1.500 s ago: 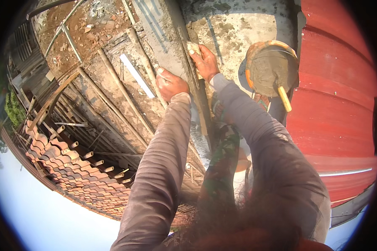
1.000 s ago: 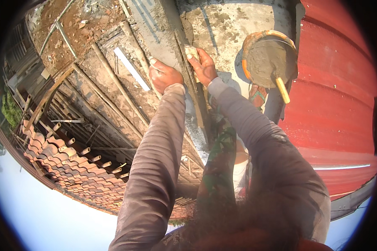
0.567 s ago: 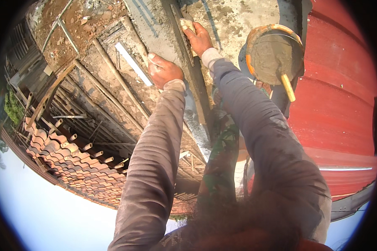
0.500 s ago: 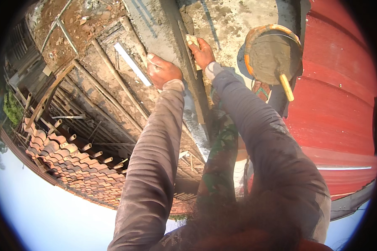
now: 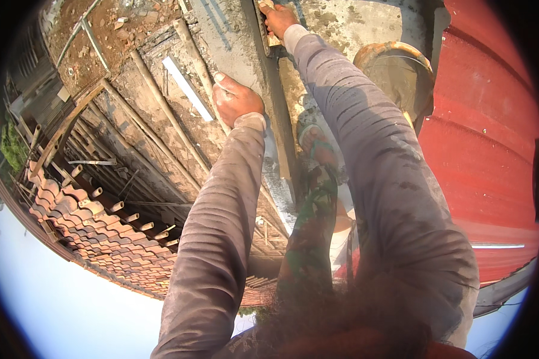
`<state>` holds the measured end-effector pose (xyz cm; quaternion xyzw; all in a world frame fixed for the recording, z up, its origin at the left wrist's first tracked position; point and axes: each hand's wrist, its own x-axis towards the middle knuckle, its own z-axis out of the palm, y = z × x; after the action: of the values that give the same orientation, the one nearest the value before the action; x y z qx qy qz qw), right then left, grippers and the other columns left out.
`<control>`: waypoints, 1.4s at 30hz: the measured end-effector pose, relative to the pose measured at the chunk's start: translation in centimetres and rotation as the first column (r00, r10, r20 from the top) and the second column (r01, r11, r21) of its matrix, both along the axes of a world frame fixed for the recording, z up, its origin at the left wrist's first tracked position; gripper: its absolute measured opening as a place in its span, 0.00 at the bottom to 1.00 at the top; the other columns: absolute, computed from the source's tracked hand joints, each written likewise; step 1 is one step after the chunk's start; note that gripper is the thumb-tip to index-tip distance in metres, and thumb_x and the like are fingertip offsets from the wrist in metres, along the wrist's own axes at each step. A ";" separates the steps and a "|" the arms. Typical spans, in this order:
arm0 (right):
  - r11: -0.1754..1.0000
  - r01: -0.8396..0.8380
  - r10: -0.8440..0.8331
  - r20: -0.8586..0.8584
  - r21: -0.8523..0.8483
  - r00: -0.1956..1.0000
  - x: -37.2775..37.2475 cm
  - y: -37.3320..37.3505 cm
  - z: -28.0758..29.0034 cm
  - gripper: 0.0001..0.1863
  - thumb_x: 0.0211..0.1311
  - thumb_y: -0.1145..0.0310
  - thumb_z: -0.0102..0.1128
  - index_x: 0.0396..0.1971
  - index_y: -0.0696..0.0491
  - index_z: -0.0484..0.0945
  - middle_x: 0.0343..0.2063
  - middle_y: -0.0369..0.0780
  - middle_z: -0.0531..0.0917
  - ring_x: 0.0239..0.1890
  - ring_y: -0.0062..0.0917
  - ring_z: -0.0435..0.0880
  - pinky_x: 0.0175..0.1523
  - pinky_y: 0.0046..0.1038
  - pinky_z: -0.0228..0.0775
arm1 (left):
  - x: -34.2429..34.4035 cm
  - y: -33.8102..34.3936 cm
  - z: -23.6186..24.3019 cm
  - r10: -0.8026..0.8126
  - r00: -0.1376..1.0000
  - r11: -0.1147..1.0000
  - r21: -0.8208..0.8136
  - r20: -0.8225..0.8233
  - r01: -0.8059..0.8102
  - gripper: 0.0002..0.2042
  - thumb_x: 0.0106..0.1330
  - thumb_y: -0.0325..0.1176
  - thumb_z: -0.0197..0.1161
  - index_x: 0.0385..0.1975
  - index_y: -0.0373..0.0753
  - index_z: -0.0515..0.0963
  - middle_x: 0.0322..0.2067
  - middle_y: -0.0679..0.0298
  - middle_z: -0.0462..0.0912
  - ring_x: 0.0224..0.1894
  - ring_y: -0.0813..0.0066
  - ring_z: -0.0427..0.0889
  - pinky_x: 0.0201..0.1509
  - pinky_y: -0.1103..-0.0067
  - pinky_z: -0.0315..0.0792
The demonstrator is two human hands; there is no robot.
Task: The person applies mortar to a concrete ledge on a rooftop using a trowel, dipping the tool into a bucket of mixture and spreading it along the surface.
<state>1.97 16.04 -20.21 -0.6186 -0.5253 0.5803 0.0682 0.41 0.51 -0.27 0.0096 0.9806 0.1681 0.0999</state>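
My right hand [image 5: 279, 21] is at the top middle, shut on a pale wooden float [image 5: 273, 40], which lies along the grey, freshly plastered concrete ledge [image 5: 275, 96]. My left hand [image 5: 238, 100] is lower, against the ledge's left edge beside a pole, its fingers curled; what they grip, if anything, is hidden. An orange-rimmed bucket of grey mortar [image 5: 401, 72] stands at right, partly behind my right forearm; a yellow handle [image 5: 408, 118] shows in it. My sandalled foot [image 5: 317, 146] and camouflage-clad leg are below the ledge.
Bamboo poles [image 5: 164, 110] and a white strip [image 5: 187, 88] lie left of the ledge, over a drop to dirt and rubble [image 5: 115, 36]. A clay-tile roof [image 5: 102, 239] is at lower left. Red metal sheeting [image 5: 479, 149] fills the right side.
My right hand has pushed the float up and away along the ledge. My left hand has shifted only slightly. My right forearm now covers part of the bucket, and my foot has come into view.
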 end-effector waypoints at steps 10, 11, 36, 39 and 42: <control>0.907 0.153 -0.189 -0.055 -0.392 0.980 8.7 -13.9 3.9 0.27 0.71 0.53 0.61 0.57 0.60 0.77 0.51 0.48 0.84 0.53 0.35 0.82 0.59 0.34 0.71 | -0.2 0.2 0.6 0.021 0.998 0.998 -0.065 0.055 -0.018 0.33 0.80 0.56 0.38 0.45 0.30 0.81 0.44 0.39 0.83 0.48 0.36 0.80 0.53 0.54 0.72; 0.888 0.167 -0.201 -0.035 -0.429 0.979 9.9 -15.7 4.6 0.26 0.71 0.53 0.61 0.57 0.60 0.77 0.51 0.47 0.84 0.52 0.34 0.82 0.59 0.34 0.71 | -0.1 0.2 0.7 0.035 0.998 0.997 -0.068 0.060 -0.031 0.33 0.80 0.57 0.38 0.46 0.30 0.82 0.45 0.39 0.83 0.48 0.36 0.80 0.53 0.54 0.72; 0.952 0.092 -0.143 -0.159 -0.293 0.977 7.5 -11.6 3.6 0.31 0.69 0.53 0.63 0.60 0.63 0.76 0.52 0.50 0.85 0.51 0.38 0.85 0.59 0.35 0.72 | 0.0 -0.1 0.4 0.015 0.999 1.000 -0.013 0.049 -0.014 0.33 0.80 0.57 0.37 0.45 0.30 0.81 0.43 0.38 0.83 0.47 0.35 0.80 0.53 0.53 0.71; 0.962 0.136 -0.184 -0.192 -0.236 0.964 6.2 -10.3 3.3 0.31 0.69 0.54 0.63 0.61 0.63 0.75 0.56 0.51 0.83 0.56 0.38 0.82 0.62 0.34 0.70 | -0.4 -0.5 0.2 -0.021 0.999 0.999 -0.040 0.035 0.022 0.33 0.80 0.56 0.37 0.46 0.30 0.81 0.43 0.38 0.83 0.47 0.34 0.80 0.53 0.53 0.72; 0.945 0.110 -0.179 -0.207 -0.307 0.962 7.9 -13.0 4.4 0.31 0.69 0.55 0.64 0.62 0.63 0.74 0.59 0.51 0.81 0.61 0.37 0.80 0.65 0.34 0.68 | -0.2 -0.3 0.4 0.006 0.999 0.999 -0.044 0.052 -0.004 0.33 0.80 0.56 0.38 0.44 0.29 0.81 0.43 0.38 0.83 0.47 0.34 0.80 0.52 0.53 0.72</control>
<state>9.85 3.09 -15.79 -0.5870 -0.3750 0.7131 0.0796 0.24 0.20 0.17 0.0005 0.9812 0.1468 0.1252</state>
